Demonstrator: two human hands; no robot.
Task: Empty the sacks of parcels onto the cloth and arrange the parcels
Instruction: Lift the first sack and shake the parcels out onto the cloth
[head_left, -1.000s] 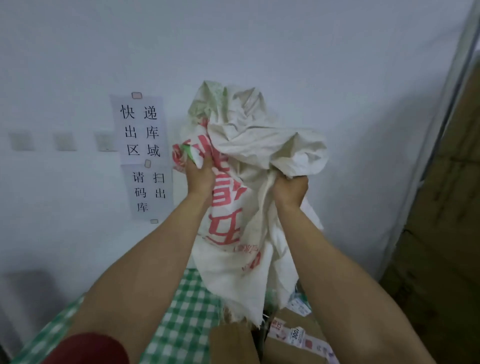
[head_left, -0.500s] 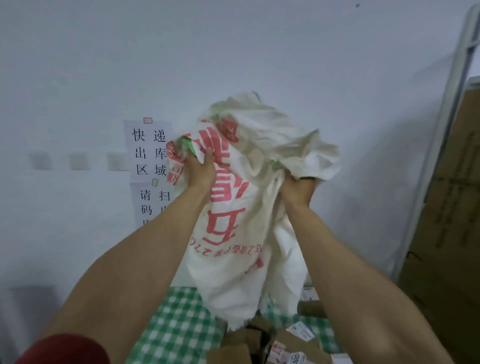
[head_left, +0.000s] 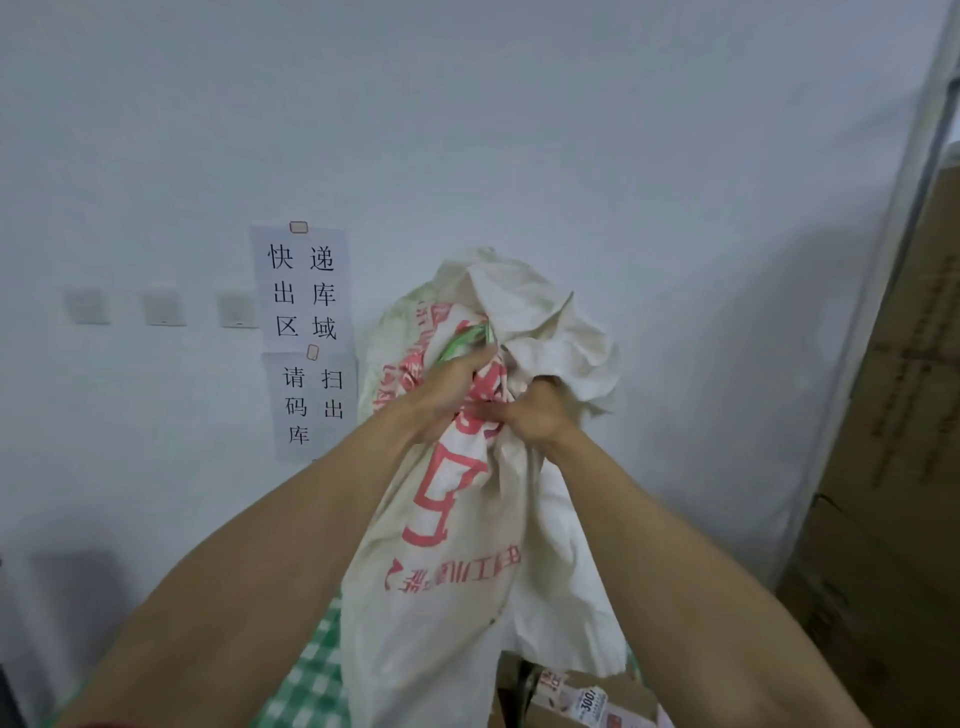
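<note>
Left hand and right hand clenching bunched upper end of sack, fists nearly touching, holding it up before wall. Sack hanging limp, open end pointing down over green checked cloth; parcels lying beneath. Judging best: shaking in short jerks, holding mouth low above cloth. Fabric looking coarse, woven, off-white, crumpled, carrying red print; parcels looking boxy, cardboard, labelled

The sack hides much of the parcels and checked cloth.
</note>
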